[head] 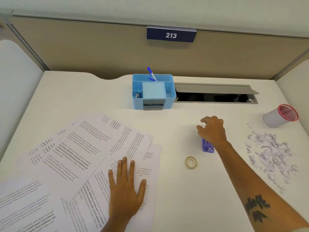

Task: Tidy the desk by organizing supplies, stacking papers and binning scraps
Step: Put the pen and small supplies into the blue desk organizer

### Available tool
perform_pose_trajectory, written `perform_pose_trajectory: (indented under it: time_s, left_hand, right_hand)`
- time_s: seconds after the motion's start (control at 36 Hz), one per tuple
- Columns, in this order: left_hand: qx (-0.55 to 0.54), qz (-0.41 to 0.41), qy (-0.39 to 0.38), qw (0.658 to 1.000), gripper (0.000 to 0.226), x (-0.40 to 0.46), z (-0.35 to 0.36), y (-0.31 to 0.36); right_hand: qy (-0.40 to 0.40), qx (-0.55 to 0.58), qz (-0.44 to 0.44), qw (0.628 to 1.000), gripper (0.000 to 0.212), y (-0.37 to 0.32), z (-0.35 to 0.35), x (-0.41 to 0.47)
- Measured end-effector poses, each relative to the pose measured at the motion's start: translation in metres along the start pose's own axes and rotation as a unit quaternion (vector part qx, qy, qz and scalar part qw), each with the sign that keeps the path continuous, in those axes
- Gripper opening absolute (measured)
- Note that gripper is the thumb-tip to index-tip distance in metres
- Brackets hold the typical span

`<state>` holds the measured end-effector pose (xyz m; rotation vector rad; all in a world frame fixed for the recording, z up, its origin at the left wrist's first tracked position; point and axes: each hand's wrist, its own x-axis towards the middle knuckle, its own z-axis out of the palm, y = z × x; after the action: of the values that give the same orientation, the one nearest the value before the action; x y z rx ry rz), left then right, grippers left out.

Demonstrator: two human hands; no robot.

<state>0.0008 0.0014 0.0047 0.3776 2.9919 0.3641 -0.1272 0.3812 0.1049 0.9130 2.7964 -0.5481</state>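
Several printed sheets lie fanned and overlapping across the left half of the white desk. My left hand presses flat on the nearest sheet, fingers straight. My right hand hangs over the desk's middle right with loosely curled fingers and nothing visible in them. A purple stapler lies just under its wrist. A roll of clear tape lies in front of the stapler. A pile of torn paper scraps covers the right side. A blue desk organizer stands at the back with a blue pen in it.
A small bin with a pink rim lies tipped on its side at the far right, behind the scraps. An open cable slot runs along the desk's back edge beside the organizer. Beige partition walls enclose the desk, with a sign reading 213.
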Motion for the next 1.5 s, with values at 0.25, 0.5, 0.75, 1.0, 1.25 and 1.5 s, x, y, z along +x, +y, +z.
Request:
perform_pose_trajectory:
  time_s: [0.25, 0.5, 0.75, 1.0, 1.25, 1.5]
  left_hand:
    - [0.002, 0.0, 0.003, 1.0, 0.087, 0.0, 0.0, 0.0]
    - [0.006, -0.002, -0.003, 1.0, 0.088, 0.001, 0.001, 0.0]
    - [-0.005, -0.002, -0.001, 1.0, 0.087, 0.002, 0.002, -0.001]
    - [-0.006, -0.003, 0.003, 1.0, 0.087, 0.002, 0.002, -0.001]
    - [-0.005, -0.002, 0.002, 1.0, 0.088, 0.002, 0.004, -0.002]
    - [-0.001, -0.001, 0.003, 1.0, 0.088, 0.002, 0.004, -0.002]
  right_hand:
    - [-0.059, -0.005, 0.062, 0.996, 0.012, 0.048, 0.001, 0.003]
    - [-0.073, 0.066, 0.076, 0.992, 0.013, 0.056, 0.004, 0.009]
    - [-0.083, 0.082, 0.094, 0.989, 0.016, 0.051, 0.001, 0.013]
    - [-0.085, 0.054, 0.072, 0.992, 0.014, 0.048, 0.001, 0.007]
    - [-0.103, 0.085, 0.04, 0.99, 0.031, 0.041, -0.012, 0.003]
    - [-0.154, -0.016, 0.023, 0.988, 0.048, 0.019, -0.018, -0.003]
